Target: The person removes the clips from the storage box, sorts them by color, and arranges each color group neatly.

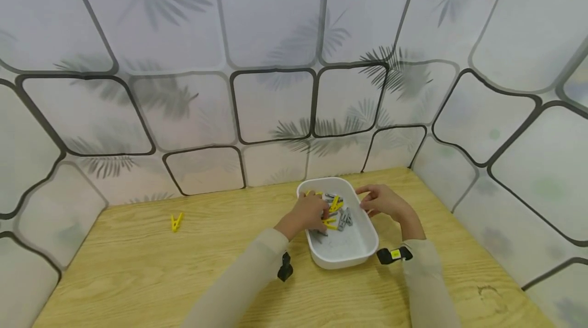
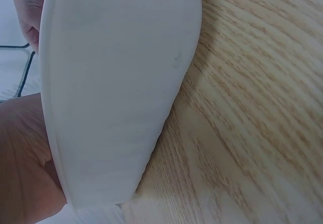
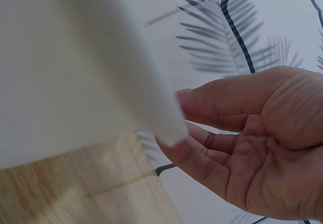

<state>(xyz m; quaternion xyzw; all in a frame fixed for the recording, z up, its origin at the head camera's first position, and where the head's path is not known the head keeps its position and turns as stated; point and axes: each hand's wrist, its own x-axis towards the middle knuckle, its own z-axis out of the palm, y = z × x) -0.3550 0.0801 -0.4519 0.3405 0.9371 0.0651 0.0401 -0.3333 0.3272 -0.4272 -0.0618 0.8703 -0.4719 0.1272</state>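
Left hand (image 1: 309,214) reaches among pegs (image 1: 335,211); right hand (image 1: 383,201), fingers loose, touches tub (image 1: 345,256) rim.

The head view looks down on the bench (image 1: 138,267) from above; both wrist views (very close) share the white tub (image 2: 116,82).

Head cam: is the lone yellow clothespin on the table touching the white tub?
No, the yellow clothespin lies alone on the wooden table, well to the left of the white tub.
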